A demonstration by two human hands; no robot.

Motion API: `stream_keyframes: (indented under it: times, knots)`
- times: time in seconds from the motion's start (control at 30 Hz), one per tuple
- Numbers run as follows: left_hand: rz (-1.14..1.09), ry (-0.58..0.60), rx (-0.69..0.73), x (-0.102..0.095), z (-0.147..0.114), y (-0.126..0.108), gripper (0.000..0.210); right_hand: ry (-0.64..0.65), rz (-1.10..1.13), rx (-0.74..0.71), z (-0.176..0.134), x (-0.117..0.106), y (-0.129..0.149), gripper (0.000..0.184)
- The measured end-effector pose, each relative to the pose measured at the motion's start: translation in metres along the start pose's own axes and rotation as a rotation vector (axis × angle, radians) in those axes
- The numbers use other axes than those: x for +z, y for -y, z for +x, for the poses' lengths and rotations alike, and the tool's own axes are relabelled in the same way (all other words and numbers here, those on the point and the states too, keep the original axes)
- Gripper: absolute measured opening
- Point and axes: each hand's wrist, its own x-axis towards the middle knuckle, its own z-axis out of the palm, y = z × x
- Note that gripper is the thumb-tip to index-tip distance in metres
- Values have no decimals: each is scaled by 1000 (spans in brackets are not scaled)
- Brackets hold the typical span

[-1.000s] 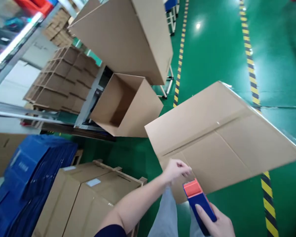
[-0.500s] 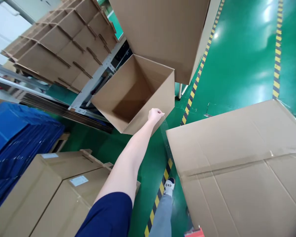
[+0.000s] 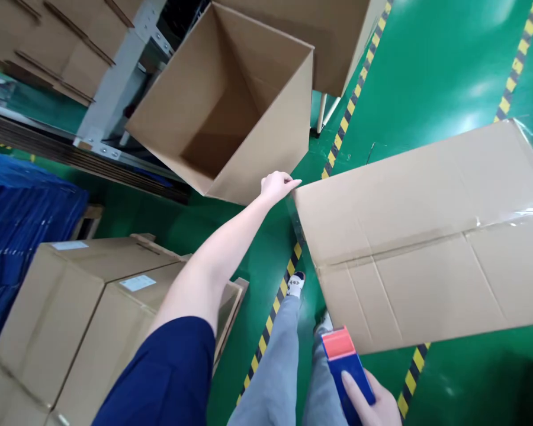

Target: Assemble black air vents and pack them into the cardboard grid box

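My left hand (image 3: 279, 186) reaches forward, its fingers pinched together right at the upper left corner of a closed cardboard box (image 3: 408, 189). Whatever is between those fingertips is too small to make out. Clear tape (image 3: 426, 241) runs along the box's middle seam, and a see-through strip hangs by its left edge. Low in the view, my right hand (image 3: 373, 402) is wrapped round a blue and red tape dispenser (image 3: 349, 370), held below the box's near edge. Just beyond my left hand stands an open, hollow cardboard box (image 3: 266, 136).
Taped boxes with white labels (image 3: 84, 307) stand on a wooden pallet (image 3: 231, 325) at left. Behind them are stacked blue sheets (image 3: 31, 219). A metal-framed rack (image 3: 111, 100) holds cardboard. Striped floor tape (image 3: 266, 331) crosses the green floor (image 3: 426, 89) by my feet.
My left hand has moved from in front of the open box to the closed box's corner. The right hand with the tape dispenser has come into view. The camera has tilted down.
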Motion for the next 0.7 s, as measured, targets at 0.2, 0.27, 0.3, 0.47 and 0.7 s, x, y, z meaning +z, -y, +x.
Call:
stream_keyframes:
  times: [0.2, 0.27, 0.3, 0.47, 0.7]
  knots:
    - [-25, -90, 43, 8, -42, -23, 27, 29, -3, -131, 15, -2, -21, 62]
    - [-32, -122, 12, 13, -46, -26, 24, -8, -5, -147, 14, -4, -44, 62]
    - [-32, -134, 2, 15, -48, -28, 23, -14, -12, -138, 11, -6, -58, 61]
    - [-57, -175, -45, 21, -57, -34, 22, -24, -33, -60, -12, -31, -132, 60]
    - [-58, -145, -67, 24, -67, -42, 28, -6, -1, 8, -30, -52, -169, 61]
